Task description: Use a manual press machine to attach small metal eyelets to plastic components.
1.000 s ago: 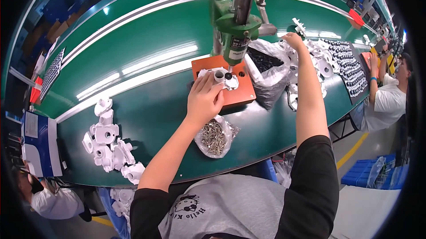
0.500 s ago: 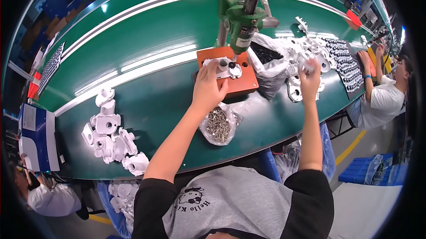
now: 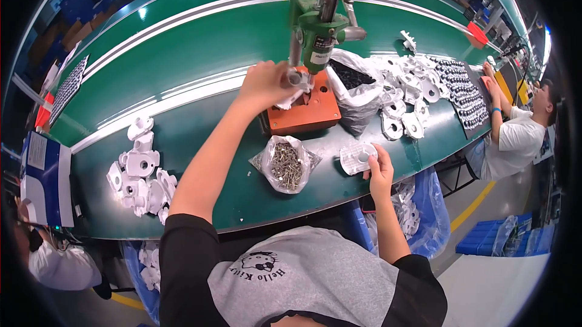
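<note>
Over the orange fixture block (image 3: 306,117), my left hand (image 3: 265,86) is closed on a white plastic housing (image 3: 298,82), which is tilted up off the block. Its fingertips are partly blurred. Just behind stands a green drill-press-like machine (image 3: 317,39), its spindle pointing down at the block. My right hand (image 3: 381,171) grips a second white plastic housing (image 3: 356,158) by its right edge, low over the table's near side. Between my hands, nearer to me, sits an open clear bag of metal screws (image 3: 286,166).
A bag of black parts (image 3: 351,78) stands right of the block. Beyond it lie piled white housings (image 3: 412,84) and a tray of black pieces (image 3: 461,93). More white housings (image 3: 140,166) lie at left. A blue-lined bin (image 3: 430,212) stands below the table edge; a co-worker (image 3: 530,121) sits at right.
My left hand has lifted the housing from the orange block and tilted it. My right hand has come from the right-hand pile toward me, now with a white housing in it. The view has shifted slightly.
</note>
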`<state>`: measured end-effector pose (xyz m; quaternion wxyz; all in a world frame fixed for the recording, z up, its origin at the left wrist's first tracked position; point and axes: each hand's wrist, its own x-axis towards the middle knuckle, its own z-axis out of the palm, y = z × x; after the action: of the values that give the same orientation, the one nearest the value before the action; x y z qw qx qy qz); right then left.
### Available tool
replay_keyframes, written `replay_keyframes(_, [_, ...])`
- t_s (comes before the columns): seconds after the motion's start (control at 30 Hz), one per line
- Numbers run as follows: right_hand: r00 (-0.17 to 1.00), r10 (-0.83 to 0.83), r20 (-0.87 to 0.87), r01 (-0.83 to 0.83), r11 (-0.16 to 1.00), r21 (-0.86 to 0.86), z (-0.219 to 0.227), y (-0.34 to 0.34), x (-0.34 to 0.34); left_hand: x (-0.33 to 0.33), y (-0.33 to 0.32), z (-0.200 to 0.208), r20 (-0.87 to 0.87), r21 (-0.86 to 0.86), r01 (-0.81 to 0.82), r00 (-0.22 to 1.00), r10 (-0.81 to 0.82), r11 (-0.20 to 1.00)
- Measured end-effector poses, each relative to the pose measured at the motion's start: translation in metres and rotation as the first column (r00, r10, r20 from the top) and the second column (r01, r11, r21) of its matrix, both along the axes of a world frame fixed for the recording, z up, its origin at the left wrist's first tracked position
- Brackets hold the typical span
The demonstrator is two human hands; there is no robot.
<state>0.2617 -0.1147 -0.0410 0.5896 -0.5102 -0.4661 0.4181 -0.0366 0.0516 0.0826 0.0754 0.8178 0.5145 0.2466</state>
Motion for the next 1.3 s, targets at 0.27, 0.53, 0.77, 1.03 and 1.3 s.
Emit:
replay_keyframes(0.27, [1.0, 0.013, -0.021, -0.013, 1.0, 0.007, 0.0, 0.0, 0.007, -0.083, 0.032, -0.04, 0.219, -0.057, -0.448, 0.866, 0.449, 0.892])
replay_keyframes(0.53, [0.989, 0.078, -0.127, -0.084, 0.995, -0.044, 0.01, 0.001, 0.011, -0.146, 0.032, -0.103, 0.402, 0.089, -0.481, 0.818, 0.41, 0.872])
replay_keyframes(0.77, [0.824, 0.129, -0.551, -0.116, 0.992, 0.06, 0.0, 0.012, 0.029, -0.174, -0.091, -0.045, 0.353, -0.269, -0.393, 0.809, 0.47, 0.879])
replay_keyframes(1.03, [0.72, 0.112, -0.685, -0.123, 0.992, 0.033, 0.005, 0.04, 0.008, -0.208, -0.246, -0.029, 0.201, -0.245, -0.685, 0.657, 0.727, 0.686])
replay_keyframes(1.3, [0.985, 0.151, 0.084, -0.148, 0.988, -0.031, 0.048, 0.051, 0.014, -0.19, -0.31, -0.043, -0.265, -0.343, -0.843, 0.511, 0.818, 0.415])
